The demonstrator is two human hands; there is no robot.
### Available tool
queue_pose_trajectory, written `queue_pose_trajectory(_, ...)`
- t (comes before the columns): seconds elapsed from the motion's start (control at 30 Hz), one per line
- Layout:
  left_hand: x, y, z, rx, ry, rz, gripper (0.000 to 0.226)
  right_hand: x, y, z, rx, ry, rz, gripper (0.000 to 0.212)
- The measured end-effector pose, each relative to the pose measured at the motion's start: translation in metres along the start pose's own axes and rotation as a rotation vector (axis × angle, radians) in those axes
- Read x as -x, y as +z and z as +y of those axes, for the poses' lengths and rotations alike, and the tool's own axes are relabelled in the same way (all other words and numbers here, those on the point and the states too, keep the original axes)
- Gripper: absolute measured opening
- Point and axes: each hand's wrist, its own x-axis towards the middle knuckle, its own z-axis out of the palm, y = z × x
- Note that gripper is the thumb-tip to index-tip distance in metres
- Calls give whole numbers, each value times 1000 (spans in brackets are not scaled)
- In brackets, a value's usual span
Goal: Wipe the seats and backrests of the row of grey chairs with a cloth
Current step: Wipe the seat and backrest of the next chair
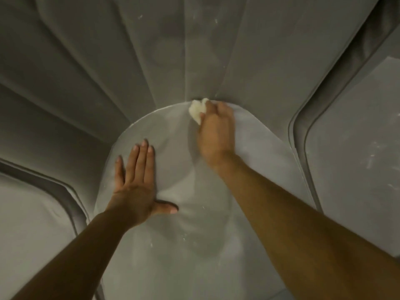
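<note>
Curling round a bunched white cloth (196, 111), the fingers of the right hand (216, 128) press it at frame centre, on the far edge of the grey seat (173, 245) where the backrest (205, 50) begins. The left hand (134, 185) lies flat, fingers straight, lower left on the same seat. The backrest rises just beyond the cloth, toward the frame's top, nearer the right hand.

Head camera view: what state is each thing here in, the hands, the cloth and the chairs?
Small white crumpled cloth: bunched up, pressed at the seat's back edge.
Right hand: curled round the cloth, slightly blurred.
Left hand: flat, fingers straight, resting on the seat.
Grey padded chair seat: pale dusty film, a few white specks.
Grey padded backrest: some white specks.
Grey seat on the right: white scuff marks.
</note>
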Motion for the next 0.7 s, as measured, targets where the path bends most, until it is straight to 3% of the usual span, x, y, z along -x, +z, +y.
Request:
queue_pose_trajectory(0.13, 2, 2, 0, 3, 25, 67, 139, 13, 3, -17, 57, -248, -70, 44)
queue_pose_trajectory(0.17, 6, 3, -1, 9, 35, 92, 137, 17, 0, -10, 15, -232, -92, 40)
queue_pose_trajectory(0.27, 24, 9, -11, -9, 37, 170, 123, 22, -16, 11, -250, 74, 52, 20)
queue_pose_trajectory(0.33, 38, 12, -21, -37, 26, 181, 114, 20, -21, 23, -177, 211, 154, 24)
queue_pose_trajectory(0.4, 45, 14, -27, -79, 25, 157, 110, 12, -19, 21, -15, 221, 131, 33)
queue_pose_trajectory(0.53, 44, 16, -26, -100, 33, 171, 109, 0, 6, -29, -100, 139, 69, 32)
queue_pose_trajectory(0.63, 44, 18, -25, -120, 35, 208, 109, 4, 22, -52, -2, 151, 65, 42)
queue_pose_trajectory(0.7, 45, 19, -27, -130, 27, 240, 108, 9, 28, -64, 24, 56, 12, 44)
